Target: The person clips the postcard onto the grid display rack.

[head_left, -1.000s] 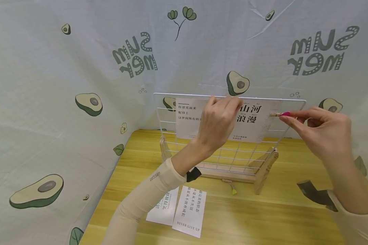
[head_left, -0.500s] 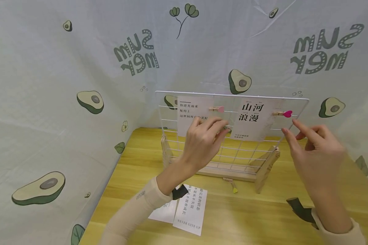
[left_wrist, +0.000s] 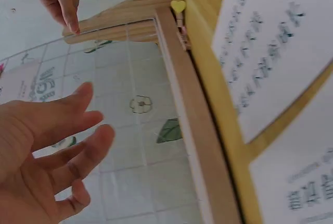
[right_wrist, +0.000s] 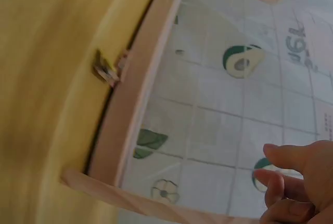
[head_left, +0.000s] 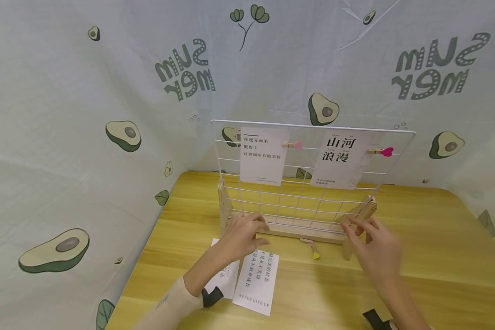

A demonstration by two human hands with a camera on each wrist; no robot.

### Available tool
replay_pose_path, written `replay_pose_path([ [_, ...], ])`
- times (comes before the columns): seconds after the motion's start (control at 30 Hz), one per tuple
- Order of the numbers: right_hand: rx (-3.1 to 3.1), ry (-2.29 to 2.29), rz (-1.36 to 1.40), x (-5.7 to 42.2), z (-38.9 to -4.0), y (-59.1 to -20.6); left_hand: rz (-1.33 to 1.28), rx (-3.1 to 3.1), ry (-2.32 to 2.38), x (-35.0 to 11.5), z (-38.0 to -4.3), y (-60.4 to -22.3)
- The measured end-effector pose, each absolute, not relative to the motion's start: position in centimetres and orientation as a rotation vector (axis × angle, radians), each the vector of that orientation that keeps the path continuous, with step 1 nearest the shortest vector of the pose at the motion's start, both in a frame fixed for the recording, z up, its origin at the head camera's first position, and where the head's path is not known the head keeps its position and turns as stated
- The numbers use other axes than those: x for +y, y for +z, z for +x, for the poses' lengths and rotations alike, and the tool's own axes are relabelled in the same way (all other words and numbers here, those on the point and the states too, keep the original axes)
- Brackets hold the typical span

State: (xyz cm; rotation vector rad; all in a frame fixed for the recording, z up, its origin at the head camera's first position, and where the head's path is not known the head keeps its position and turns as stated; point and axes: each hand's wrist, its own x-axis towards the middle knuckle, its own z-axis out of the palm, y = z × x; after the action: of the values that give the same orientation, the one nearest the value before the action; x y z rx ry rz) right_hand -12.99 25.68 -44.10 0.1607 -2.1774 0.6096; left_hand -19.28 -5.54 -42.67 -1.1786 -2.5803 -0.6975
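A white wire grid stands in a wooden base. Two printed cards hang on it: the left card has a pale pink heart clothespin, the right card a magenta one. My left hand, fingers bent loosely and holding nothing, is before the base's left part, above the loose cards. My right hand is near the base's right end, thumb and forefinger close together with nothing visible between them. A yellow-heart clothespin lies at the base's front edge, between the hands.
Two loose printed cards, a right one and a left one partly behind my left arm, lie on the wooden table. An avocado-print cloth hangs behind and along the sides.
My right hand has let go of the magenta clothespin, which stays at the right card's edge. Both hands have come down from the cards toward the wooden base.
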Motion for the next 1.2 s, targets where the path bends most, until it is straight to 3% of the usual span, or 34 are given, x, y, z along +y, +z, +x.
replay_pose_path([
  [0.33,-2.928,0.761,-0.020,23.7,-13.0,-48.5,-1.150,-3.079,-0.577,-7.5,-19.5,-47.7],
  [0.53,-2.954,0.834,-0.042,23.1,-13.5,-50.0,-1.140,-3.122,-0.575,-7.2,-19.2,-48.5],
  [0.97,-3.040,0.871,-0.019,23.2,-13.8,-49.9,-1.154,-3.124,-0.548,-6.8,-19.8,-49.2],
  [1.2,-3.062,0.908,-0.029,23.8,-13.8,-49.6,-1.105,-3.123,-0.904,-8.0,-20.7,-48.7],
])
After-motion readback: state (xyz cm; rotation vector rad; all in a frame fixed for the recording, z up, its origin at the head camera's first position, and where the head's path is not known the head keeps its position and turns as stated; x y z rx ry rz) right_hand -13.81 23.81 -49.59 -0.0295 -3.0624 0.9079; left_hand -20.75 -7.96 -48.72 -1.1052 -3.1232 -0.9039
